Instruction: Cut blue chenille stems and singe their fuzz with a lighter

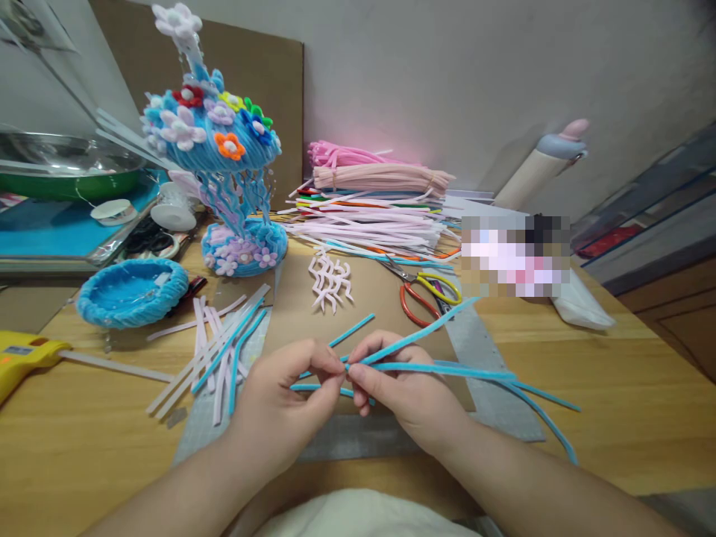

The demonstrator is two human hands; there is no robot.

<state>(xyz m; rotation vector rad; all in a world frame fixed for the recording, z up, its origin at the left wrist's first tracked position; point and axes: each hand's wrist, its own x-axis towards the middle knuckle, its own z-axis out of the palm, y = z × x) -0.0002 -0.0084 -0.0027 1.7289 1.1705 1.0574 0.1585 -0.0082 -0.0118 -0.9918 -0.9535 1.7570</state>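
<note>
Fuzzy blue pipe cleaners (pixel 436 367) fork; left hand (pixel 296 380) and right hand (pixel 411 395) pinch their ends between fingertips; flat cardboard (pixel 374 291) lies beneath.

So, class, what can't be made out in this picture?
All in the head view:
Ends of the held blue stems: hidden by the left hand and right hand.
Whatever is under the pixelated patch: blurred out.
Yellow tool: cut off by the left edge.

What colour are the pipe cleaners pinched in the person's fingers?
The pipe cleaners are bright blue, clearest in the head view.
</note>
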